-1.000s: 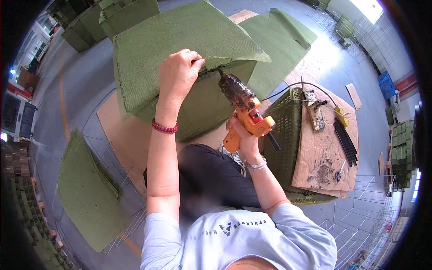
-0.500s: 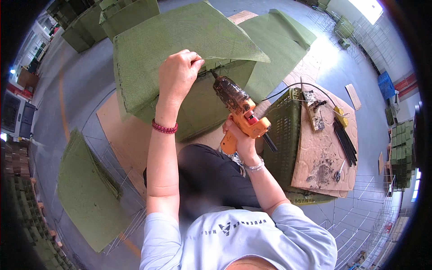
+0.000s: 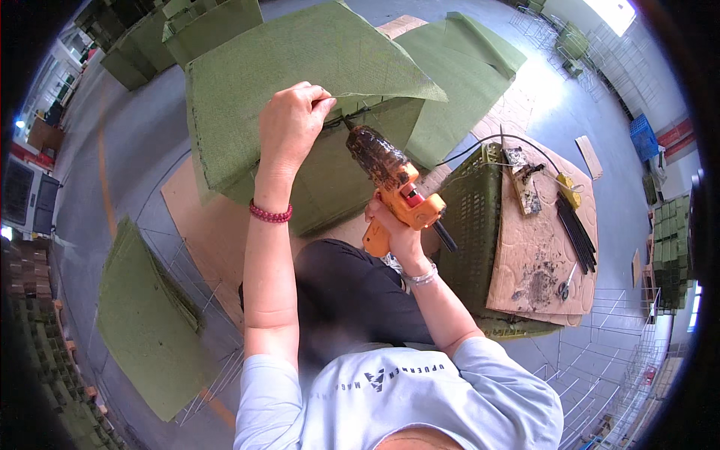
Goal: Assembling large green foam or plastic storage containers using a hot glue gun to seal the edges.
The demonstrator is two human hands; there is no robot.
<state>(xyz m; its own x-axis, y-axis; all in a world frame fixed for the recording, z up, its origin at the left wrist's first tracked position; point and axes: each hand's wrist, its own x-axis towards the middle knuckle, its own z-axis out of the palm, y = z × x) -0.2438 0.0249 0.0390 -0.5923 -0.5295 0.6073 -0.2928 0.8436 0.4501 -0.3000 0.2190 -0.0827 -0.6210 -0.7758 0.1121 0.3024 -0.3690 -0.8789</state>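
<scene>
My left hand (image 3: 294, 120) pinches the near edge of a green woven fabric sheet (image 3: 285, 67), lifting it a little off the box-shaped green piece (image 3: 330, 187) beneath. In my right hand (image 3: 396, 229) is an orange glue gun (image 3: 384, 169), its front half smeared with dark glue. The gun's nozzle points up and left at the gap under the raised edge, just right of my left fingers. A dark strip of glue runs along that edge. A black glue stick (image 3: 447, 238) pokes out of the gun's back end.
On the right, cardboard (image 3: 517, 277) tops a green plastic crate (image 3: 469, 217); it bears black glue sticks (image 3: 576, 236), scissors (image 3: 568, 281) and a glue-stained block (image 3: 523, 184). The gun's cable arcs over there. Green sheets (image 3: 146, 322) lean on wire frames at left; another sheet (image 3: 465, 75) lies beyond.
The glue gun and my right hand have shifted slightly left along the fabric edge. My left hand, still pinching, has moved slightly left too.
</scene>
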